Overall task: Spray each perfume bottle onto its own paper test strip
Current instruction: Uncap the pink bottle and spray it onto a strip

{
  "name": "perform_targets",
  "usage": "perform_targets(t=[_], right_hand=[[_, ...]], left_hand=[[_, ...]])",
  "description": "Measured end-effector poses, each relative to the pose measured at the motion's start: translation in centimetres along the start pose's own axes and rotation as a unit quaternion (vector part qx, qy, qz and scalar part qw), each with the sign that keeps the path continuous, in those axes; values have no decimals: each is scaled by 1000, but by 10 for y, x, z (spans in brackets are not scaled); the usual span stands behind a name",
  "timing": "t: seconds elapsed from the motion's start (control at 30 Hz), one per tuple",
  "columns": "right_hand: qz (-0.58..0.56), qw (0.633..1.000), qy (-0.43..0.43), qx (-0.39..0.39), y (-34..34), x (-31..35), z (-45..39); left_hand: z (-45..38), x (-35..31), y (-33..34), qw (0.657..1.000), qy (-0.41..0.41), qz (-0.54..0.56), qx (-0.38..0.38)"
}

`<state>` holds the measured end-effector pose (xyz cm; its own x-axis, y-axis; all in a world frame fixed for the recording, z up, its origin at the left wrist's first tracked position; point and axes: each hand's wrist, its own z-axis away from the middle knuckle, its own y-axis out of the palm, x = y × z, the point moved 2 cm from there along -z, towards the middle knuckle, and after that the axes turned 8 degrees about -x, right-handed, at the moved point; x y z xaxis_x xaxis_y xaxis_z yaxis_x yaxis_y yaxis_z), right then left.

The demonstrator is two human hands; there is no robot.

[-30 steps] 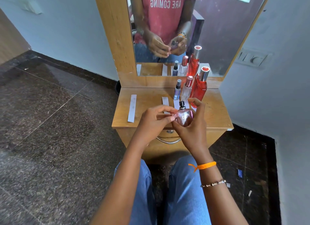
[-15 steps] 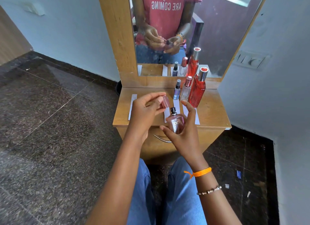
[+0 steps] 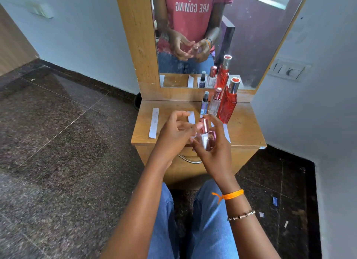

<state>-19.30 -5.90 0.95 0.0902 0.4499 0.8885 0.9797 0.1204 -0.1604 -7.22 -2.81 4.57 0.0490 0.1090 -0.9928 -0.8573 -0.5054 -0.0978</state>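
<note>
Cap (image 3: 204, 125) back on the pink bottle (image 3: 207, 140) since half a second ago, when held apart in the left hand (image 3: 174, 132); bottle raised a little, too.

Small wooden dresser (image 3: 243, 127) with a mirror (image 3: 251, 36) above, set into a corner of pale walls; dark speckled stone floor (image 3: 67, 142); switch plate (image 3: 288, 71) on the right wall; scraps of paper (image 3: 274, 201) on the floor to the right. On the top, a strip (image 3: 154, 122) at the left, apart from the rest; further strips partly hidden behind the hands. At the back right, in a row: small blue bottle (image 3: 204, 105), clear bottle (image 3: 215, 101) with a pink cap, tall red bottle (image 3: 228, 104) with a silver cap.

In the mirror, reversed print on a red shirt (image 3: 191, 9): "things" and "ARE COMING". On the pink bottle, a pale mark, too blurred to read.

Pink bottle upright over the front edge of the dresser, gripped in the right hand (image 3: 214, 152), fingers curled round its body from behind and the right. Left hand just beside it, fingertips at the cap, other fingers loosely bent; pinching or merely touching the cap, cannot tell.
</note>
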Motion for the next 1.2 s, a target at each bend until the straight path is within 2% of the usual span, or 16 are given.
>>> perform_targets(t=[0.13,0.3,0.57,0.77,0.93,1.13,1.2], right_hand=[[0,1000,2,11,-1,0,-5],[-58,995,48,68,-6,9,-2],[-48,996,37,64,-25,21,-34],[20,999,8,49,-22,24,-44],[72,984,24,160,-27,24,-47],[175,965,-38,193,-16,25,-64],[203,954,-70,211,-12,25,-71]], left_hand=[[1,1,3,994,17,-94,56],[0,-1,4,993,46,-105,42],[4,-3,1,975,138,-173,27],[4,-4,3,971,159,-175,24],[0,-2,-2,967,167,-192,18],[-13,-3,-2,968,166,-186,14],[-16,-3,-3,972,165,-168,-9]])
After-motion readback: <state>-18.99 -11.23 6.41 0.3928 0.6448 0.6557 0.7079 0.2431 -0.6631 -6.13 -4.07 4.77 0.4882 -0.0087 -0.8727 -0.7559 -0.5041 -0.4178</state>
